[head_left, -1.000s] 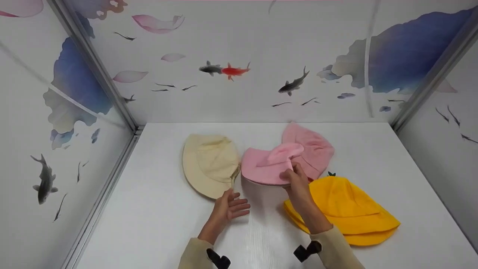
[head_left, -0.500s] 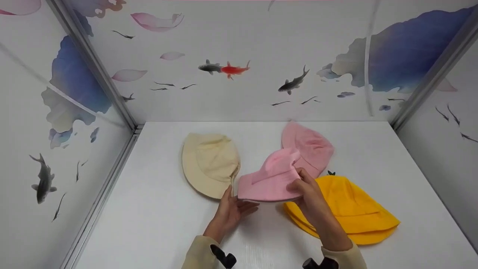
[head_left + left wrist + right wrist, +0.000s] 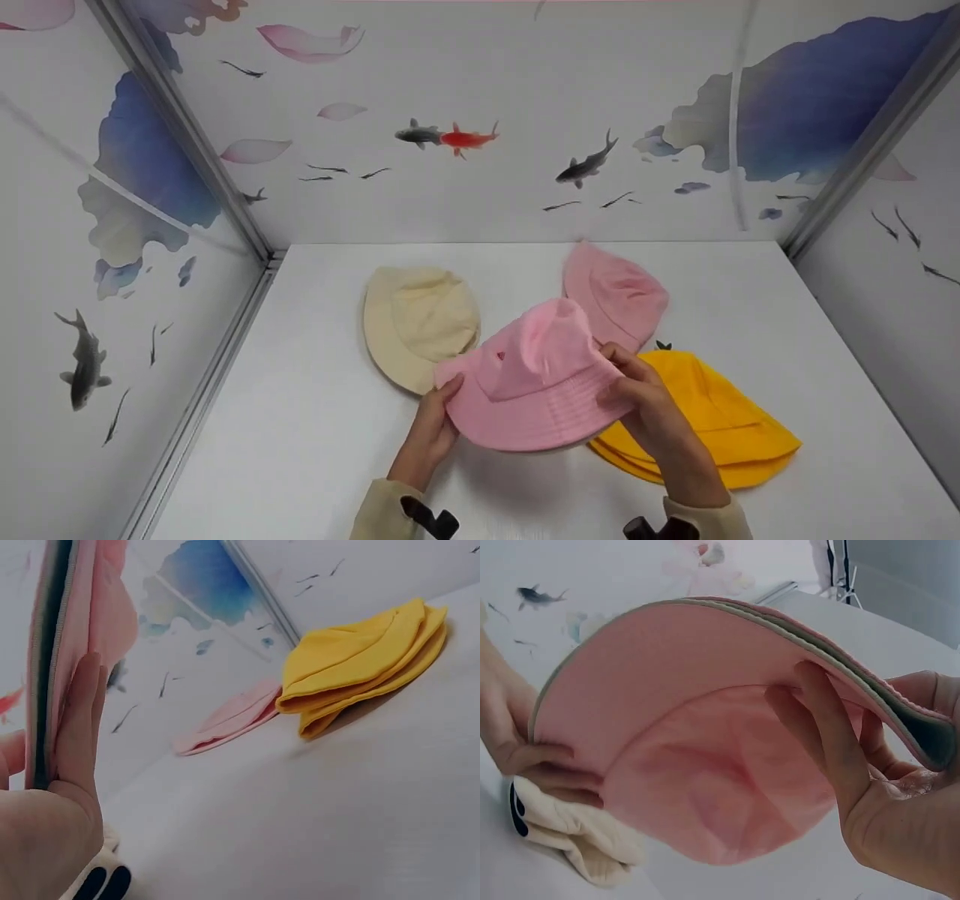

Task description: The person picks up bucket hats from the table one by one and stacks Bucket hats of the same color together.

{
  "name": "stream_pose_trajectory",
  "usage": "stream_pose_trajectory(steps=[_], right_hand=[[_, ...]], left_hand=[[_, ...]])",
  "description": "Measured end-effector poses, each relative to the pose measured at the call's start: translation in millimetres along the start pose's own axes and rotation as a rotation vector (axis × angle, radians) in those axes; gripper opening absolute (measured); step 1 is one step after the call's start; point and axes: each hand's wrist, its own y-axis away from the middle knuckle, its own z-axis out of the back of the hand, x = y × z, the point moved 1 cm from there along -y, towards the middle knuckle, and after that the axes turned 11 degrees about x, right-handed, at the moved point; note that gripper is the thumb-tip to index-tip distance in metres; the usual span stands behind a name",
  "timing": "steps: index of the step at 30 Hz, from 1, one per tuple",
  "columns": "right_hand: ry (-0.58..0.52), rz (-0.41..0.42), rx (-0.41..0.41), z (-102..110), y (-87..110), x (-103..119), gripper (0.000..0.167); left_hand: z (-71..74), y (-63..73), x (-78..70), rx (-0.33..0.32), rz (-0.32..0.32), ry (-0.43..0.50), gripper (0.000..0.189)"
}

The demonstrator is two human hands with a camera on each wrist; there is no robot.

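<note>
A pink bucket hat (image 3: 525, 382), with a small red mark on its crown, is held up over the middle of the table between both hands. My left hand (image 3: 431, 427) pinches the brim at its left end, thumb on top and fingers beneath. At the right end my right hand (image 3: 652, 412) grips the brim the same way. In the right wrist view the folded hat (image 3: 705, 727) shows its brim edges with a greenish lining between them, and right-hand fingers (image 3: 825, 720) lie along its side.
A cream hat (image 3: 420, 322) lies flat behind my left hand. Another pink hat (image 3: 619, 292) rests at the back right, and a yellow hat (image 3: 720, 420) with a small green leaf lies right of my right hand. Printed walls enclose the white table (image 3: 247, 450) at the back and sides.
The held pink hat has come nearer and turned so its crown and red mark show. My left hand, open and apart from it a second ago, now pinches its brim.
</note>
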Motion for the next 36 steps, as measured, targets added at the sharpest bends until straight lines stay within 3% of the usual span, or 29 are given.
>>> stream_pose_trajectory(steps=[6,10,17,21,25,36], right_hand=[[0.026,-0.126,-0.097,12.1,-4.9,-18.1,0.022],[0.037,-0.206,-0.167,18.9,-9.3,-32.4,0.019],[0.248,-0.422,-0.368,27.3,-18.5,-63.9,0.039],[0.399,-0.496,-0.448,26.7,-22.9,-86.2,0.044],[0.497,-0.501,-0.481,21.2,-26.2,-103.3,0.042],[0.596,-0.409,-0.46,5.5,-36.9,-125.8,0.041]], left_hand=[[18.6,10.9,-21.4,-0.108,-0.079,-0.009,0.059],[26.4,17.9,-34.8,-0.127,-0.133,-0.026,0.059],[31.2,35.0,-54.3,-0.158,-0.23,-0.092,0.056],[31.8,44.0,-57.0,-0.201,-0.239,-0.186,0.054],[35.0,49.4,-57.8,-0.245,-0.221,-0.255,0.058],[46.8,61.7,-61.4,-0.301,-0.203,-0.396,0.057]])
